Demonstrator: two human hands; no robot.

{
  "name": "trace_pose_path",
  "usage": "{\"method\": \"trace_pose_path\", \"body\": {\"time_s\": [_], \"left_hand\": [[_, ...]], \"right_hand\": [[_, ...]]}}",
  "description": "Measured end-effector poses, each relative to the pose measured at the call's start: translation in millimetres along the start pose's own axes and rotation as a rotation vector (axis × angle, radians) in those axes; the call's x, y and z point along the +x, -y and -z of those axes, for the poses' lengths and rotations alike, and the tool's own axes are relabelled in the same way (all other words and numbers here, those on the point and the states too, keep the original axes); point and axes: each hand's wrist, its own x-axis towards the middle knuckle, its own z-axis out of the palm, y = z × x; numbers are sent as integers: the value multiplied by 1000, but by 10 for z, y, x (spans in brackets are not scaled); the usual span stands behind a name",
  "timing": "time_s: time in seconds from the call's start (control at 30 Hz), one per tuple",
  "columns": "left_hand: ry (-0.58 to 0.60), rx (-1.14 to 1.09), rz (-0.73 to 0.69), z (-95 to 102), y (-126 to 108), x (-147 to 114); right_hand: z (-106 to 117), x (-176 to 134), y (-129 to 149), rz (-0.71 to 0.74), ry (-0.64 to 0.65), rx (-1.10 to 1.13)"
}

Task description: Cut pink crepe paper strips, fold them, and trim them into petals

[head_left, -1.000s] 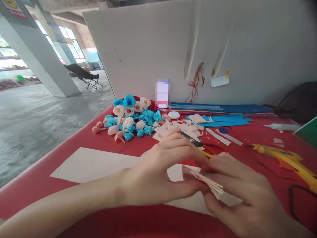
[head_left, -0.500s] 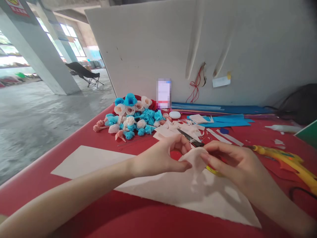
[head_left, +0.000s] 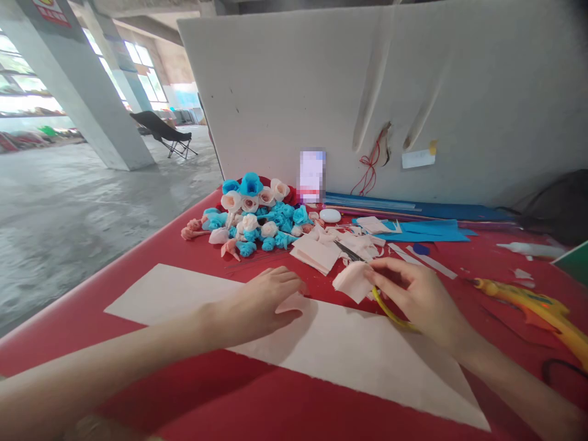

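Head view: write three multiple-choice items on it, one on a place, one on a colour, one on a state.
1. Where does the left hand rest?
A. on the large paper sheet
B. on the glue gun
C. on the scissors

2. What colour is the table cover?
A. green
B. red
C. grey

3. What is the right hand doing?
A. lying open
B. pinching a folded pale paper piece
C. gripping a flower

Answers: 1 A, palm flat on the sheet; 2 B, red around the sheet; 3 B, fingertips closed on its edge.

Craft workshop, paper flowers [head_left: 257, 214], glue gun [head_left: 533, 303], concrete hall
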Motion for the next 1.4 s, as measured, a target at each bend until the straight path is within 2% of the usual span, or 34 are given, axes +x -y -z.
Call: {"method": "trace_pose_path", "body": {"time_s": [0.13, 0.27, 0.47, 0.63, 0.83, 0.9, 1.17, 1.33, 1.4], "left_hand": [[-14, 40, 22, -133, 3, 9], [29, 2, -27, -122, -22, 63], [27, 40, -17, -105, -90, 53], [52, 59, -65, -108, -63, 68], [-80, 4, -98, -78, -90, 64], [-89, 3, -108, -80, -83, 55], [-154, 27, 27, -70, 98, -66], [-36, 33, -31, -5, 179, -169], [-35, 55, -48, 3, 203, -205]], "right_hand": [[-175, 122, 76, 28, 43, -19], [-300, 271, 105, 29, 110, -21], [-350, 355, 75, 27, 313, 10], [-357, 359, 33, 12, 371, 14], [-393, 327, 29, -58, 484, 47], [-401, 307, 33, -79, 526, 54], [-437, 312, -34, -42, 556, 1], [-445, 310, -14, -40, 566, -19], [-457, 299, 18, -43, 556, -36]]}}
